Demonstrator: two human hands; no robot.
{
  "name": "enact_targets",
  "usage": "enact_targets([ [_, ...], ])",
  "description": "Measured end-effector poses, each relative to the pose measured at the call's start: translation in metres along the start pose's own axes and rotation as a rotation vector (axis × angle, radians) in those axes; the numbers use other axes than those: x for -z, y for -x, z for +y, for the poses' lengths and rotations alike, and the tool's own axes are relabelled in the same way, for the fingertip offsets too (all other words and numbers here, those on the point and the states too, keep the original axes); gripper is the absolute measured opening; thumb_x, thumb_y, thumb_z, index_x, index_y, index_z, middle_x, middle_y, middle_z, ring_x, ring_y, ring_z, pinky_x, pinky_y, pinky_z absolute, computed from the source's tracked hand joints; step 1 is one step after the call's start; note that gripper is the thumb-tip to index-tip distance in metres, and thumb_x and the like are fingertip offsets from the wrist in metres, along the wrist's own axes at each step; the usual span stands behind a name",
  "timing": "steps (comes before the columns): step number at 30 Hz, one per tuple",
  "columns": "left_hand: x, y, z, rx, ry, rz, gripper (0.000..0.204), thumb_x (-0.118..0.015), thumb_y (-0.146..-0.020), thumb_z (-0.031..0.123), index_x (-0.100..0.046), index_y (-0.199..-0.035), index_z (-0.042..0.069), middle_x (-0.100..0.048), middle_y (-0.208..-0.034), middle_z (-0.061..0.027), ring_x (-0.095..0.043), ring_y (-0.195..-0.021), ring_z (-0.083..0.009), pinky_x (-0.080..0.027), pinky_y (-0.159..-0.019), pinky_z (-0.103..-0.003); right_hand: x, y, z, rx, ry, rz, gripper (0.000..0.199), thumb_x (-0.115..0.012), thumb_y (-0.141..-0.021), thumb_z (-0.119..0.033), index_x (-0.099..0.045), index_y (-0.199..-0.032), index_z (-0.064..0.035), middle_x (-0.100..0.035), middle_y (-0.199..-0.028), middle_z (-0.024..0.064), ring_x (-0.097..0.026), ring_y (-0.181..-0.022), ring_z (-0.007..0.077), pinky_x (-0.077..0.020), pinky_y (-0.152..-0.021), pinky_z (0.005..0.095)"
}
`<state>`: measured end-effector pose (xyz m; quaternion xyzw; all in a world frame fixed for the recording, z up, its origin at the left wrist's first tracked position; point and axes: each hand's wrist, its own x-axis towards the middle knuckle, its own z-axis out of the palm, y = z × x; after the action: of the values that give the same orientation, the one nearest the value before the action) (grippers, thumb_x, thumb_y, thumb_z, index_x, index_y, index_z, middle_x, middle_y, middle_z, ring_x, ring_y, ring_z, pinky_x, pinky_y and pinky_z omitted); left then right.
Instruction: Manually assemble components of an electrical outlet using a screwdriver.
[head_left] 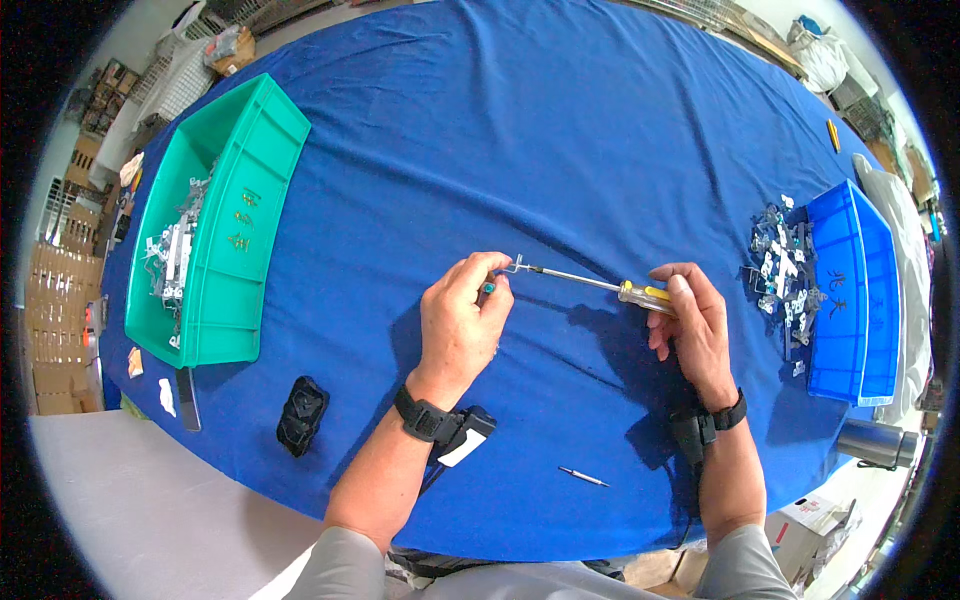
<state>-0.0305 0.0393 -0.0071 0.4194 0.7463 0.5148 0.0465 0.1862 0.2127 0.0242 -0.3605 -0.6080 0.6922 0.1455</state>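
Note:
In my right hand (700, 325) is a screwdriver (580, 279) with a clear and yellow handle, gripped between thumb and fingers. Its shaft points left, and the tip meets a small metal bracket (517, 265). My left hand (458, 320) pinches this bracket between thumb and fingertips above the middle of the table. A small dark piece with a teal end (488, 287) shows between the left fingers; most of it is hidden. Both wrists wear black straps with small modules.
A blue cloth (560, 130) covers the table. At left stands a green bin (225, 270) holding metal parts. A blue bin (855, 310) is at right, beside a pile of metal parts (785, 270). Nearer me lie a black object (302, 416) and a thin pen-like tool (583, 477).

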Motion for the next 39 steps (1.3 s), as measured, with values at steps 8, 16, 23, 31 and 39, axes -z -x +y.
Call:
enact_targets([
  [8,-0.001,0.0,0.0,-0.022,-0.014,-0.017,0.013,-0.065,-0.088,0.002,-0.067,-0.1,0.002,-0.066,-0.076,-0.0057,-0.054,-0.06,-0.0077,-0.043,-0.054,-0.026,-0.007,-0.006,0.011,0.32,-0.055,0.029,0.033,-0.063,-0.093,-0.006,-0.051,-0.124,-0.0008,-0.06,-0.099,0.0076,-0.061,-0.079,0.0114,-0.0527,-0.06,0.0242],
  [16,0.0,0.0,0.001,0.007,-0.019,-0.005,0.013,-0.065,-0.087,0.002,-0.067,-0.1,0.002,-0.065,-0.075,-0.0058,-0.054,-0.059,-0.0081,-0.043,-0.053,-0.026,-0.005,-0.004,0.009,0.217,-0.063,0.012,0.03,-0.061,-0.096,-0.011,-0.051,-0.123,-0.0006,-0.059,-0.094,0.0058,-0.06,-0.071,0.0113,-0.0517,-0.056,0.0242],
  [23,0.0,0.0,-0.002,-0.028,-0.024,0.006,0.013,-0.065,-0.087,0.002,-0.068,-0.1,0.003,-0.066,-0.078,-0.0051,-0.053,-0.06,-0.0079,-0.043,-0.054,-0.026,-0.011,-0.002,0.002,0.208,-0.11,0.015,0.033,-0.066,-0.091,-0.006,-0.053,-0.121,-0.0011,-0.06,-0.104,0.0075,-0.062,-0.086,0.0135,-0.0529,-0.071,0.0271],
  [31,0.0,0.0,0.002,0.021,-0.012,0.002,0.014,-0.066,-0.087,0.002,-0.068,-0.101,0.003,-0.064,-0.075,-0.0038,-0.052,-0.059,-0.0069,-0.042,-0.053,-0.026,-0.001,-0.005,0.014,0.332,0.076,-0.042,0.028,-0.065,-0.091,-0.003,-0.056,-0.118,-0.0028,-0.062,-0.102,0.0026,-0.06,-0.087,0.0094,-0.0496,-0.076,0.0241],
  [39,0.0,0.0,-0.004,0.093,0.066,0.017,0.013,-0.064,-0.09,0.004,-0.066,-0.103,0.002,-0.063,-0.075,-0.0017,-0.052,-0.056,-0.0049,-0.041,-0.049,-0.023,0.003,-0.003,0.009,0.278,0.125,-0.069,0.023,-0.066,-0.083,0.003,-0.062,-0.105,-0.0026,-0.062,-0.096,0.0004,-0.058,-0.086,0.0084,-0.047,-0.073,0.0237],
])
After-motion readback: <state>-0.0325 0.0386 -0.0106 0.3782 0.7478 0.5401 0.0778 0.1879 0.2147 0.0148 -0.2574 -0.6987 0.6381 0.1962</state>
